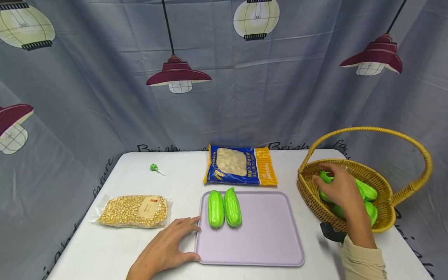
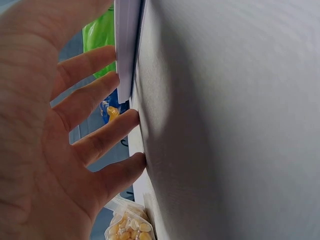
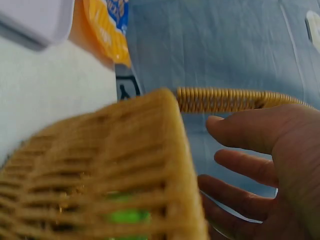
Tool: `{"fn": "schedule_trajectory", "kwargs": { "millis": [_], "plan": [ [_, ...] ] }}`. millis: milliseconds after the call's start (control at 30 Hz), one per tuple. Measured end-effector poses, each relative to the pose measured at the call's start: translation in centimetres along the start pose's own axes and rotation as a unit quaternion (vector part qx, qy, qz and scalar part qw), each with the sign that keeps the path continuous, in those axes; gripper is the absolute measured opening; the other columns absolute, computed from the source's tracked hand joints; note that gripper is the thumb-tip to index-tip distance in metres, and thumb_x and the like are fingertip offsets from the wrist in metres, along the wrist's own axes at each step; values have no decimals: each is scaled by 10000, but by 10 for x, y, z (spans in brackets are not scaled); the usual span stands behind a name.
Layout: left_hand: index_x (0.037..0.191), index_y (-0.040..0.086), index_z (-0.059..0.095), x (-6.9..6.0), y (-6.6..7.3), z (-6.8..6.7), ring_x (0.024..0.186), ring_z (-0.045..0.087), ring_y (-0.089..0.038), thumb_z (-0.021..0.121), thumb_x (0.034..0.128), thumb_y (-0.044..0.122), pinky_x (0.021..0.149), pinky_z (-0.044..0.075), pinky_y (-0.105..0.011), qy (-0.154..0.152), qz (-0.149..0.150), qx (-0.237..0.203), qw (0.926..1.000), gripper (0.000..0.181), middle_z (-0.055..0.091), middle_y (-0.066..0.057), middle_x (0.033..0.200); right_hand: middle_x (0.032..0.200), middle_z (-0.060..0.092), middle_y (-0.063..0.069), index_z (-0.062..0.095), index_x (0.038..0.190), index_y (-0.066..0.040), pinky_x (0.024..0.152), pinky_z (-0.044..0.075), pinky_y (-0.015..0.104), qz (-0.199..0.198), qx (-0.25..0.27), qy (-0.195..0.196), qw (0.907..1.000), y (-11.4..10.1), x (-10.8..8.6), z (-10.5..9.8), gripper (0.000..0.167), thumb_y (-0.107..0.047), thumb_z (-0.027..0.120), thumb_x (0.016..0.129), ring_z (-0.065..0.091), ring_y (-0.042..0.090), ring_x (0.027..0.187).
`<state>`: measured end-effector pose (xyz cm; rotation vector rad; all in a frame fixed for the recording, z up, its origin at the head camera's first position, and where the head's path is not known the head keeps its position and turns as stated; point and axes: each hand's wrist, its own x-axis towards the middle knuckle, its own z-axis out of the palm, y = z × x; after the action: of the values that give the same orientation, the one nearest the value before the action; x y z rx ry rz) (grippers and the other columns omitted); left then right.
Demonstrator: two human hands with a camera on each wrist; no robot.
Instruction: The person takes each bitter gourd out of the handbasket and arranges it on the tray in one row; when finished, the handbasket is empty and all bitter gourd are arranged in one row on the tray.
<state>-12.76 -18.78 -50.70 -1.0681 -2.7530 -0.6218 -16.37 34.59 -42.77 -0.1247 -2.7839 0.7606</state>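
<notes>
Two bright green ridged vegetables [image 1: 216, 209] lie side by side on the left part of a pale purple tray [image 1: 266, 233]. My left hand [image 1: 168, 245] touches the tray's left edge, its fingers spread; the left wrist view shows this hand [image 2: 75, 125] with fingertips at the tray's edge [image 2: 125, 50] and on the table. Over the wicker basket [image 1: 315, 198] is my right hand [image 1: 337, 186], fingers apart and slightly bent, above several green vegetables [image 1: 365, 190]. In the right wrist view the hand [image 3: 270, 175] is beside the basket's rim [image 3: 175, 150], holding nothing visible.
A blue and yellow pasta bag [image 1: 232, 166] lies behind the tray. To the left are a bag of yellow kernels [image 1: 133, 212] and a green lollipop [image 1: 154, 167]. The basket's tall handle [image 1: 371, 129] arches above it at the right. A grey curtain [image 1: 224, 109] hangs behind the table.
</notes>
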Motion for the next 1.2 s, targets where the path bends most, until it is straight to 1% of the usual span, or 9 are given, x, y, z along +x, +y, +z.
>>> {"fn": "schedule_trajectory", "kwargs": {
  "millis": [200,333,500,600,700,767,933,1100,1200],
  "plan": [
    [1252,264,751,1,0,-1,1337,621,-170,888,748,671,1038,591,-405,75,104,3,9999,662,621,95,1540,1382,604,379,543,1476,46,879,506,737,70,-102,-12,9999,17,0,-6,623,-347,731,1030,578,587,1209],
    [1254,260,748,0,1,-1,1334,624,-175,880,754,680,1030,596,-413,106,127,-22,9999,666,623,87,1538,1404,592,369,535,1476,51,903,494,749,69,-144,-1,9999,23,1,-6,613,-282,754,1011,570,588,1216],
    [1250,264,746,0,0,0,1337,623,-176,885,752,675,1029,598,-413,134,136,-40,9998,661,623,81,1540,1398,563,411,520,1465,94,922,483,760,197,-231,-44,9995,28,4,0,621,-205,767,979,538,629,1212],
    [1248,263,747,0,-1,0,1338,622,-175,891,748,669,1033,596,-410,149,146,-33,9998,660,624,81,1538,1392,522,457,497,1464,116,878,499,739,381,-333,-179,9986,31,4,4,643,-205,763,974,528,646,1191],
    [1258,265,746,0,0,0,1339,621,-174,874,757,688,1038,594,-413,97,110,-43,9999,667,622,89,1539,1390,486,489,479,1471,124,849,507,725,567,-446,-325,9969,34,4,7,659,-211,755,975,528,651,1174],
    [1265,267,745,0,0,0,1344,619,-175,861,766,699,1043,593,-418,45,63,-77,9999,670,619,92,1543,1385,475,500,477,1468,125,856,504,731,628,-493,-386,9961,35,4,8,662,-214,752,971,523,658,1174],
    [1275,267,744,0,2,-1,1358,612,-177,850,774,707,1058,587,-425,-40,-23,-120,9999,675,612,94,1549,1395,475,504,468,1476,125,901,489,763,655,-537,-493,9952,39,4,11,688,-226,757,959,506,675,1206],
    [1264,266,744,0,1,-1,1346,616,-171,869,764,688,1043,592,-412,41,49,-66,10000,666,618,88,1544,1394,474,509,412,1509,128,905,499,770,680,-597,-765,9929,38,5,11,754,-271,754,967,514,680,1203],
    [1257,269,742,0,1,0,1340,618,-167,879,760,676,1034,595,-406,100,82,-51,9999,657,619,86,1542,1391,483,504,397,1518,131,902,505,766,681,-602,-852,9922,36,6,12,777,-286,755,967,525,674,1199]
  ]
}}
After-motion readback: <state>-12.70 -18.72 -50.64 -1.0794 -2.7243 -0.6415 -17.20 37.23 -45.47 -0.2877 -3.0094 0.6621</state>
